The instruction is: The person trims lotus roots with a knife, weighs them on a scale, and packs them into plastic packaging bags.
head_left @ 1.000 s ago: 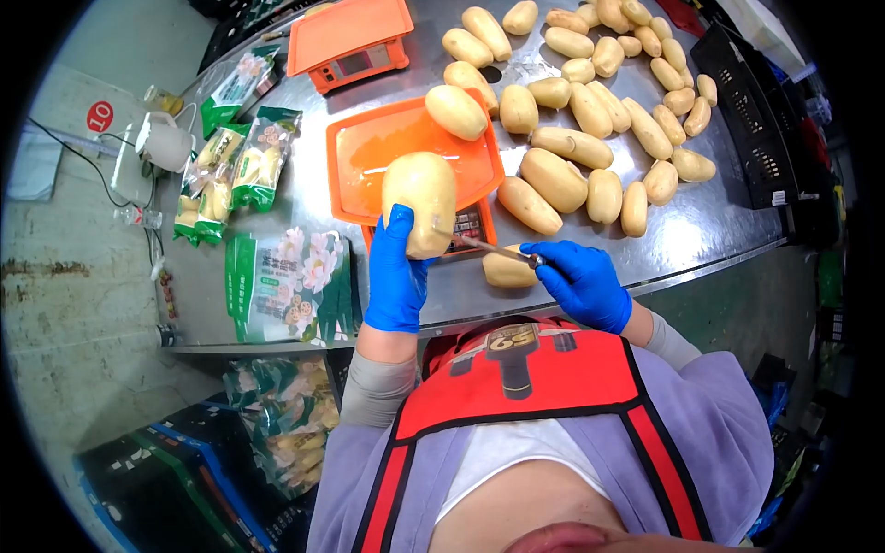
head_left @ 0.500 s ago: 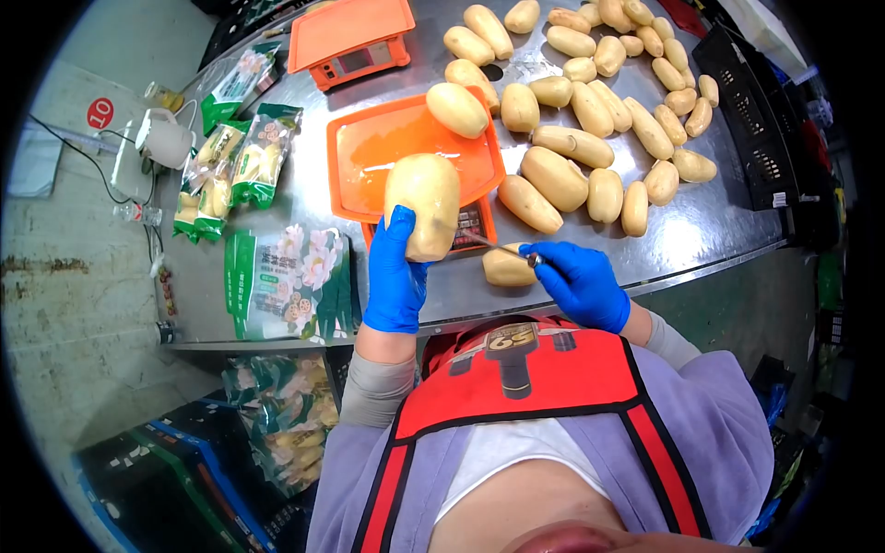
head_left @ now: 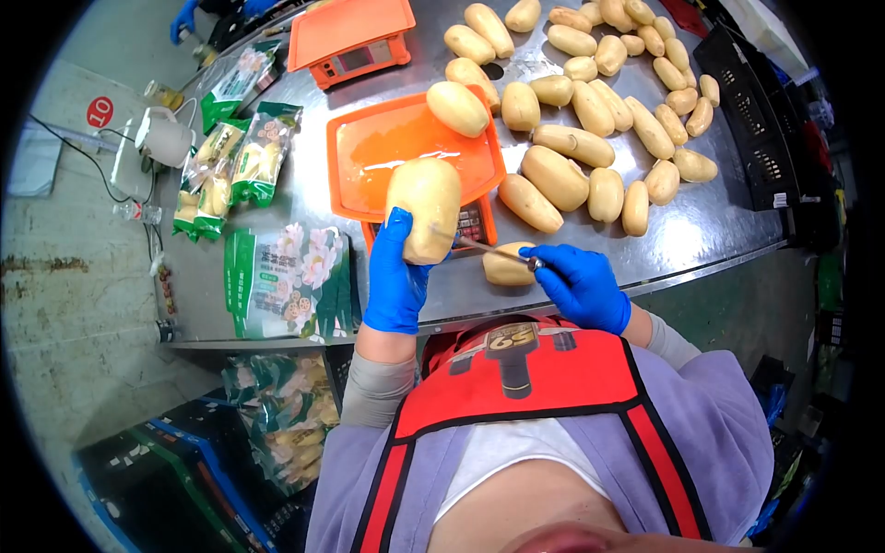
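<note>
While the left hand (head_left: pixel 396 288) holds lotus root (head_left: pixel 427 203), the right (head_left: pixel 585 288) grips a knife (head_left: pixel 496 250).

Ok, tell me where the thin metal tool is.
In the head view, the thin metal tool is in the right hand, pointing left toward the pale vegetable in the left hand.

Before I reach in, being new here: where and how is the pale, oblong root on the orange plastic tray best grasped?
Likely around its middle, from above left: the pale, oblong root lies on its side, so span its narrower width. Bare orange plastic tray adjoins its left; another pale root appears close beyond.
</note>
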A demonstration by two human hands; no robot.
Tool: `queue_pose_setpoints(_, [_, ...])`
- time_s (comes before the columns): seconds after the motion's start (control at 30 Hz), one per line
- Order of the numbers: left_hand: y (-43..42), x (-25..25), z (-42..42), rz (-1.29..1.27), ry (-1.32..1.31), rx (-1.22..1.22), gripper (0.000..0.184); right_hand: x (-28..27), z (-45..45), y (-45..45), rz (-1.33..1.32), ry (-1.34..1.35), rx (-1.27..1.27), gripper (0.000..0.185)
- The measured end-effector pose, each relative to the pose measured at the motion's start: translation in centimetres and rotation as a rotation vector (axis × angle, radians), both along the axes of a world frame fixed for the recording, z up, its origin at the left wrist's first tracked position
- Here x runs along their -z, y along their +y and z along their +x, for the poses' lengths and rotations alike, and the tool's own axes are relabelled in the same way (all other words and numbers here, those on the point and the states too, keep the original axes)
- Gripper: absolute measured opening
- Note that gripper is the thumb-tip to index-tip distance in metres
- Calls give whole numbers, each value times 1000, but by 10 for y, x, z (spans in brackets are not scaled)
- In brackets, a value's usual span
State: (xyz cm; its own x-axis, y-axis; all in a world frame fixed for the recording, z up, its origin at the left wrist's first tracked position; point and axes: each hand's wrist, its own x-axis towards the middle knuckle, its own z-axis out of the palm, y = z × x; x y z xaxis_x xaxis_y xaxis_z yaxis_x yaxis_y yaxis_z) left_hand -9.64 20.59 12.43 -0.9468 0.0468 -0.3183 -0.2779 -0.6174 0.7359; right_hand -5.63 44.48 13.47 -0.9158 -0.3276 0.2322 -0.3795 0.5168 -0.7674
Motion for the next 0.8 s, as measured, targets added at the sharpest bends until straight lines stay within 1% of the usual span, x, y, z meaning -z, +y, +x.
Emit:
queue_pose_setpoints(0.13, [0, -2, 1, -21, 0, -15, 54, -3, 0, 0, -6, -54, 23, 20])
queue_pose_setpoints(0.23, [-1, 0, 1, -14, 1, -6, 55, -2, 3, -3, 41, 22, -46, 20])
queue_pose_setpoints(0.33, [-1, -2, 1, -11, 3, -4, 55, 1, 2, -3, 17, 38, -10, 20])
queue_pose_setpoints(0.43, [-2, -3, 3, -10, -11, -14, 55, -1, 3, -3, -27, -26, 27, 19])
queue_pose_setpoints(0.5, [-3, -2, 3, -4, -23, -13, 55, -3, 7, -3, 89, -26, -92, 20])
queue_pose_setpoints(0.53, [-4, -2, 4, -10, -19, -11, 55, -1, 7, -3, 88, -27, -92, 20])
queue_pose_setpoints(0.6, [-4, -2, 3, -15, -13, -10, 55, 4, 5, -6, -45, 35, 17, 20])
queue_pose_setpoints(0.73, [-4, -3, 5, -3, 7, -13, 54, 5, 7, -6, -49, 1, 17, 19])
queue_pose_setpoints(0.8, [-6, -1, 6, 2, 5, 7, 54, 0, 11, -7, 37, -46, -82, 18])
